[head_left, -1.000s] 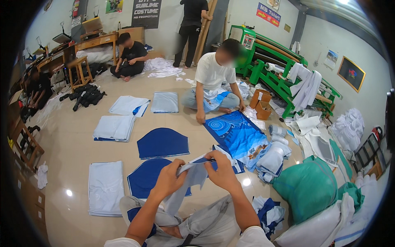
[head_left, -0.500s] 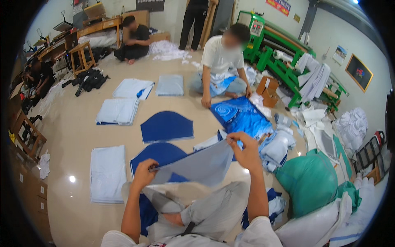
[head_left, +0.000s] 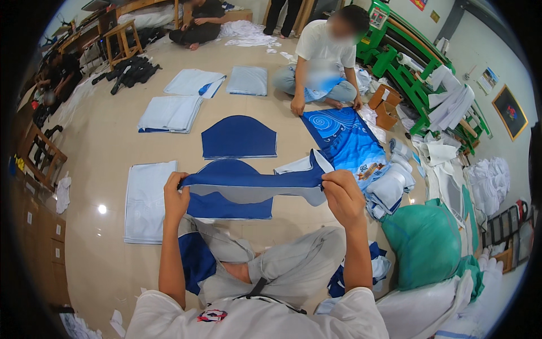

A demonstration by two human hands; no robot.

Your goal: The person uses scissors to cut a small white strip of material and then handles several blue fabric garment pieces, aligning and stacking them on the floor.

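Note:
A blue fabric piece [head_left: 257,180] with a pale grey underside is stretched between my two hands. My left hand [head_left: 176,196] pinches its left end, and my right hand [head_left: 342,198] pinches the right end. It hangs above a stack of dome-shaped blue fabric pieces [head_left: 226,209] lying on the floor in front of my crossed legs, partly hiding that stack. Another dome-shaped blue stack [head_left: 239,138] lies just beyond. A loose pale and blue fabric piece [head_left: 294,165] rests by the right end of the held cloth.
Pale folded fabric stacks [head_left: 149,200] lie at left and farther off. Across from me, a seated person [head_left: 327,56] holds a patterned blue cloth [head_left: 344,135]. To my right are rolled fabric [head_left: 389,183] and a green sack [head_left: 423,240]. A green machine [head_left: 395,56] stands behind.
The held piece has turned from showing mostly its grey side at a slant to lying level with a blue strip on top. My left hand rose and moved left. My view shifted.

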